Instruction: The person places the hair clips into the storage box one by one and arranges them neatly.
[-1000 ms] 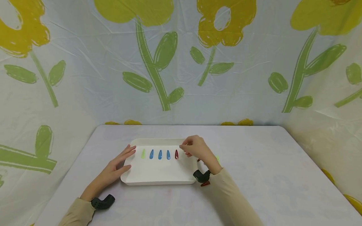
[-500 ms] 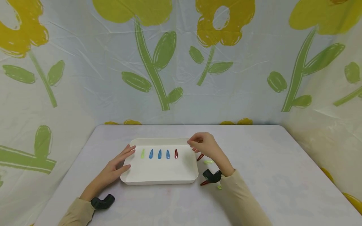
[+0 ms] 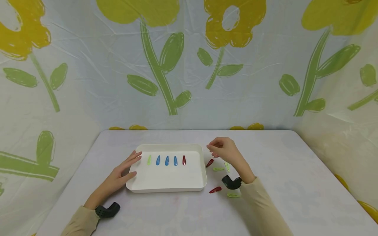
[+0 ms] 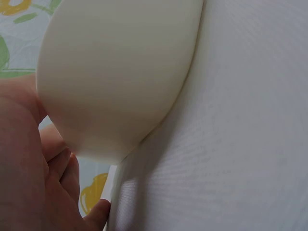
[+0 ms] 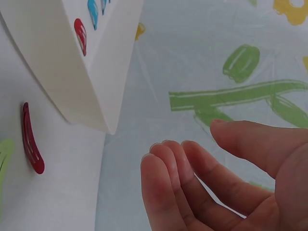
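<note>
My left hand (image 3: 122,172) rests on the left side of a white tray (image 3: 165,183), fingers extended over the rim. In the tray lies a row of snap hair clips: a green clip (image 3: 149,160), three blue clips (image 3: 167,160) and a red clip (image 3: 184,160). Just beyond the tray's right rim hovers my right hand (image 3: 225,150), its fingers loosely bent. The right wrist view shows nothing between thumb and fingers. Below that hand on the table are a red clip (image 3: 209,163), a green clip (image 3: 218,169) and another green clip (image 3: 227,167).
Nearer the front, right of the tray, lie a second red clip (image 3: 215,189) and a third green clip (image 3: 234,195). A pale cloth covers the table (image 3: 274,170). Behind it and at both sides hangs a flower-printed curtain (image 3: 251,98).
My right hand has moved rightward from above the tray to beyond its right rim, uncovering clips on the table. The left hand and the row of clips stay where they were.
</note>
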A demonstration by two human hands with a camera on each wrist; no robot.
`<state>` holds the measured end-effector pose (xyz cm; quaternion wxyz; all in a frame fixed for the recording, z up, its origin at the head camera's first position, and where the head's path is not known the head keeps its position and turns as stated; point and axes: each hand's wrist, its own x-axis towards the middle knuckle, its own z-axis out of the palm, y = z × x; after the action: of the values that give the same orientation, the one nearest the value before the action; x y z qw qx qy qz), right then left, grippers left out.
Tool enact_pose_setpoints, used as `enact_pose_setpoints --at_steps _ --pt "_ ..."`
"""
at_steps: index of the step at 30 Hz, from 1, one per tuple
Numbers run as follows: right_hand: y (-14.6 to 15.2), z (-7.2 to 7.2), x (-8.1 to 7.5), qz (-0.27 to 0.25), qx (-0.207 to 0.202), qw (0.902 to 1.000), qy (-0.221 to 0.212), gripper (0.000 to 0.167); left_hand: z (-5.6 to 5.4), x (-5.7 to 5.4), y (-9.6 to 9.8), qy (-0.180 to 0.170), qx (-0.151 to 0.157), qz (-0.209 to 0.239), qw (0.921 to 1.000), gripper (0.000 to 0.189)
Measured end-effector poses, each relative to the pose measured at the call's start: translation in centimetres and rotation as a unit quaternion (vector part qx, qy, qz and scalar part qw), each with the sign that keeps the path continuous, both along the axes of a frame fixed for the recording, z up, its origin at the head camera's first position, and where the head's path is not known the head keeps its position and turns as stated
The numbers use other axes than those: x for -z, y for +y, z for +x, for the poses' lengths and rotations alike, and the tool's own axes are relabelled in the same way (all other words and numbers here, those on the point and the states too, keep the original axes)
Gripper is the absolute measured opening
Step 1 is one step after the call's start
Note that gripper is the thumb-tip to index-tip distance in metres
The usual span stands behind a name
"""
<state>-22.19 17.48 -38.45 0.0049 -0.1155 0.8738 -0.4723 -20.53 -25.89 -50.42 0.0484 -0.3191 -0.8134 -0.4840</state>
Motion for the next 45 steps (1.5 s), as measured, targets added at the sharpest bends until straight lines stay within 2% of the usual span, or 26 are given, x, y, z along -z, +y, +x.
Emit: enact_pose_setpoints --at_steps 7,12,22,28,33,41,45 --pt "1.4 -0.9 1.1 -0.004 0.005 0.9997 -0.024 0.016 0.0 -0.1 0.0 0.0 0.003 0.003 1.0 0.058" --pt "2.0 -1.5 2.0 0.014 -0.003 0.9986 -0.05 0.014 -0.1 -0.1 -0.1 -0.001 0.004 0.005 1.0 0.058" --pt "2.6 -2.2 3.6 0.057 -0.023 0.9965 -0.056 0.01 -0.1 -0.2 0.0 -0.002 0.01 0.007 0.9999 0.058" --pt "3.0 -2.1 3.8 0.124 -0.061 0.9887 -0.058 0.004 0.0 -0.4 0.1 -0.006 0.01 0.003 0.9999 0.059" --pt "2.7 -1.9 3.6 0.138 -0.085 0.9855 -0.051 0.004 0.0 -0.4 0.1 -0.004 0.01 0.002 0.9999 0.059" --pt "1.5 -1.9 4.4 0.153 -0.066 0.9846 -0.053 0.016 0.0 -0.3 0.0 -0.006 0.005 0.002 1.0 0.059" --pt "1.2 -2.0 4.9 0.153 -0.062 0.9845 -0.06 0.017 0.0 -0.3 0.0 -0.007 0.004 0.002 1.0 0.058"
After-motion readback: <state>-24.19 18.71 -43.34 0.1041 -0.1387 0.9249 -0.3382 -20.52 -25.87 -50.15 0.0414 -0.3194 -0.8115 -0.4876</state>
